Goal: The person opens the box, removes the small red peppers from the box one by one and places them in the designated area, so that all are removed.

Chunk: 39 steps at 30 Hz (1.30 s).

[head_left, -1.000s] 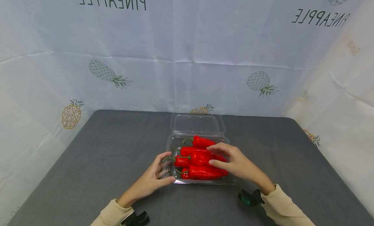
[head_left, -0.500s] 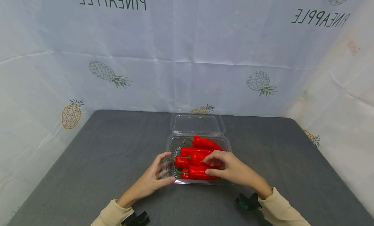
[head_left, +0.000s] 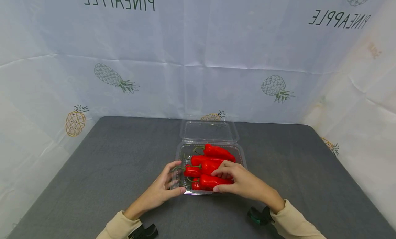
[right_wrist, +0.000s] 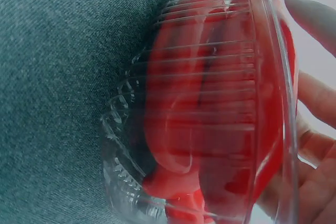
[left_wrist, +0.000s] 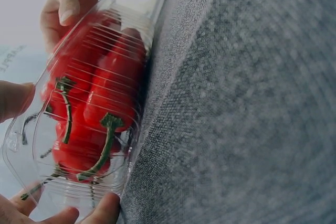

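A clear hinged plastic container [head_left: 179, 153] holds several long red peppers [head_left: 216, 150] with green stems. My left hand [head_left: 161, 184] grips the container at its left end, thumb at the near rim and fingers along the side. In the left wrist view, the fingertips [left_wrist: 107, 208] press against the clear wall. My right hand [head_left: 239, 180] is over the near side, its thumb and curled fingers on either side of the nearest red pepper [head_left: 210, 181], whose right end it hides. In the right wrist view, that hand shows behind the clear wall, beside the peppers [right_wrist: 176, 103].
The container's lid [head_left: 209, 131] lies folded back toward the far edge of the dark grey table [head_left: 92, 180]. Behind the table hangs a pale curtain [head_left: 198, 43] printed with pineapples.
My right hand has slid left and toward me across the peppers, its thumb now at the near side of the nearest one. The left hand and the container have stayed in place.
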Motion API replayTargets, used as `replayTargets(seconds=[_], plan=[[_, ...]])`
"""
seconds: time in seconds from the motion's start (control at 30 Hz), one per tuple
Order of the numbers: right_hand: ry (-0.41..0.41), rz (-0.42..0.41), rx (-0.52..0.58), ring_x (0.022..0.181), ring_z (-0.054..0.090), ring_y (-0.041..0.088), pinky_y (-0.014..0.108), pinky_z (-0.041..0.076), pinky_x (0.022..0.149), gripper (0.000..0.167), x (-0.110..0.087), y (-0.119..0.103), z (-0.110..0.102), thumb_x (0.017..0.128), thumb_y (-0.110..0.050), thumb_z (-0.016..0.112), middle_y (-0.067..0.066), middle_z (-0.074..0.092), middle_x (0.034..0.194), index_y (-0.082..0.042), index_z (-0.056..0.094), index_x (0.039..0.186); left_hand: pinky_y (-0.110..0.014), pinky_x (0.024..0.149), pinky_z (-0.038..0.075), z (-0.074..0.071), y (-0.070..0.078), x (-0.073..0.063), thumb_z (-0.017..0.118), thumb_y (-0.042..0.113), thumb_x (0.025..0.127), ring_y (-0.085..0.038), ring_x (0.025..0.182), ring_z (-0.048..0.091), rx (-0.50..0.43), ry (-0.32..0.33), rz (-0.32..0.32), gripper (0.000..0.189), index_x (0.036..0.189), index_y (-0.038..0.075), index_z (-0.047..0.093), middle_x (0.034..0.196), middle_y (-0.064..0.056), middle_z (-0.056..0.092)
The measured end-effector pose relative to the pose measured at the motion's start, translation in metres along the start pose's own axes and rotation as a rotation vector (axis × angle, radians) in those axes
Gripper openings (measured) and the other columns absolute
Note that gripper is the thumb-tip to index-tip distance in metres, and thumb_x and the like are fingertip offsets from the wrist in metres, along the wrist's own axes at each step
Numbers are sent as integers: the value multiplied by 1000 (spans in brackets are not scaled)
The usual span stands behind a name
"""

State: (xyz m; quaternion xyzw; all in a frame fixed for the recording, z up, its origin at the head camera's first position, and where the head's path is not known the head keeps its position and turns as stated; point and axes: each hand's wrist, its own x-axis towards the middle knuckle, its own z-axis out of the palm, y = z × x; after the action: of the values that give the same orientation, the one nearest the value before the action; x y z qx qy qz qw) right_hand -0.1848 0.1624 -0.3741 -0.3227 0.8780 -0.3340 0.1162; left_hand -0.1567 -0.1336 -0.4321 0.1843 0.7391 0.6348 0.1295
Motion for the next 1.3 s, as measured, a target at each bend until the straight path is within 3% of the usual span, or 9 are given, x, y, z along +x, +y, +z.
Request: replayTargets(seconds=[0.33,0.7,0.97,1.3], plan=[[8,-32,-3,87,58,3,21,56,77,36,-1,1,-1,83,-36,80,-6,66,102,-15,69,110,-59,115,35,0,1,0,69,11,92,-48,147,26,4,3,-7,77,152,6,20,162,-18,18],[16,-11,-19,93,56,9,20,55,75,43,-3,-1,1,81,-33,81,-7,64,104,-16,71,120,-60,115,35,0,-1,-1,70,11,92,-48,146,27,8,2,-3,78,152,6,20,162,-18,18],[85,-14,73,95,58,15,27,60,73,42,-6,-4,-3,82,-33,81,-5,65,106,-17,70,120,-60,115,35,0,0,-1,69,10,92,-48,146,28,0,4,0,78,152,4,20,161,-19,18],[136,-9,159,95,69,9,27,61,81,44,-9,-6,-12,84,-30,80,-1,66,109,-14,67,124,-60,115,34,-1,1,-1,69,10,92,-48,146,27,2,1,3,78,152,4,20,161,-19,18]])
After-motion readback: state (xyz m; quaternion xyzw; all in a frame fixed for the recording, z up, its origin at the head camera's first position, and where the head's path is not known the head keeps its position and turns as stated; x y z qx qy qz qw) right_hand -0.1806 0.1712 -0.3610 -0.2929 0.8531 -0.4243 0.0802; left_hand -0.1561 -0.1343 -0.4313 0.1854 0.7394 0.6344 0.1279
